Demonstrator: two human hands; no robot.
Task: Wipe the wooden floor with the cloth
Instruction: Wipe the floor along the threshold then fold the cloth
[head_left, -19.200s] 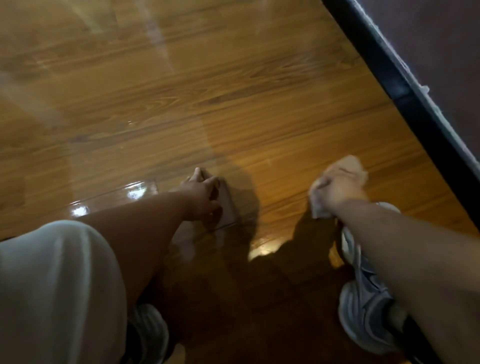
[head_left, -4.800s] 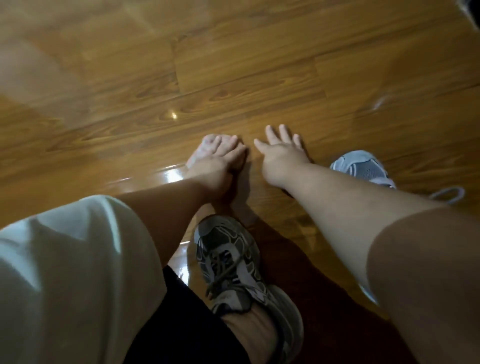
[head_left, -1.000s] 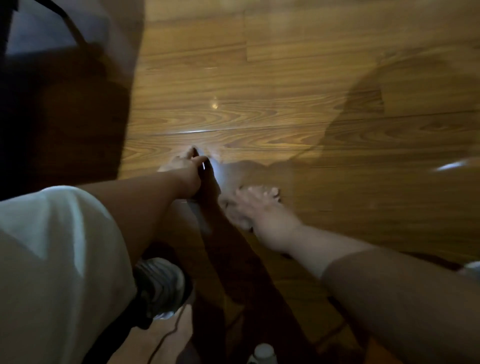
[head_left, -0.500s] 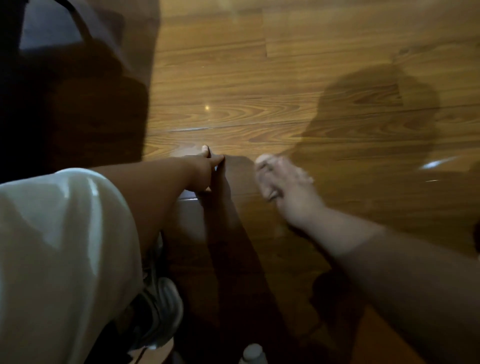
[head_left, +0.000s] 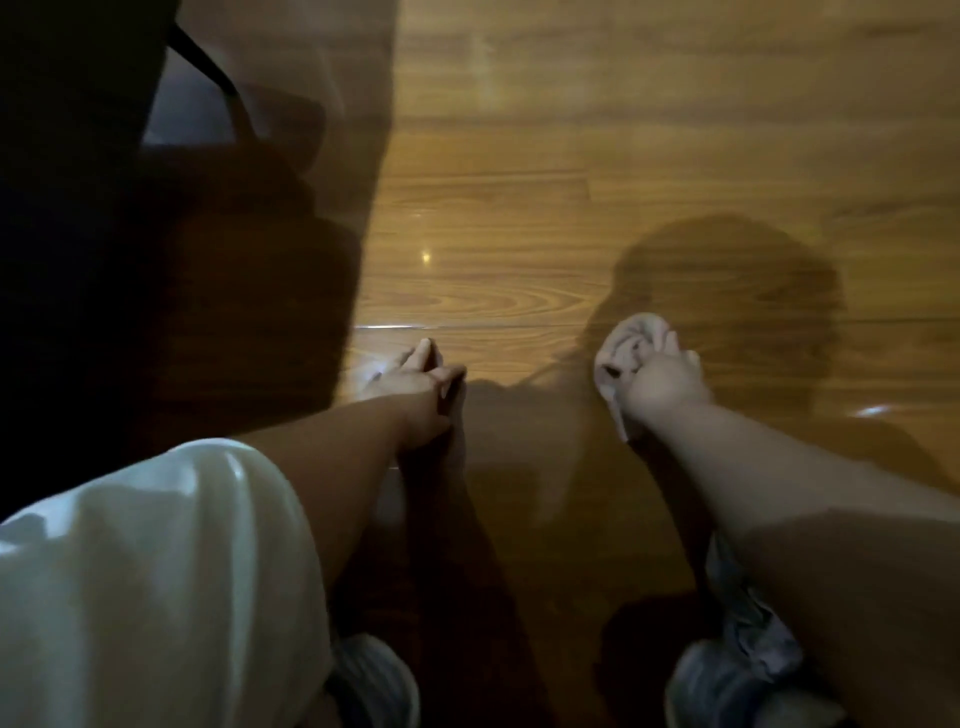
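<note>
Wiping stroke: the right hand (head_left: 662, 382) works the cloth (head_left: 631, 340) over the wooden floor (head_left: 519, 234), off to the right of the left hand (head_left: 415, 379).
Right hand: fingers are curled round the bunched cloth, which bulges out past the fingertips and trails a tail back beside the wrist.
Left hand: fingers lie fairly straight on the boards as a prop and hold nothing.
Cloth: down on the floor, apart from the left hand on its right side, near the plank seam that runs just beyond the left hand.
Doing it well: spreading the wad flatter would probably cover more board per pass. Keep weight on the left hand, sweep along the grain in overlapping passes, and use the glossy sheen to spot streaks.
Change over half a second: the right hand was close beside the left hand and blurred; now it sits farther right with the cloth plain to see. The left hand has stayed planted.
Change over nineteen seconds: a dark mass (head_left: 104, 208) now looms left of the left hand; then a black-edged panel stood far to its right.
</note>
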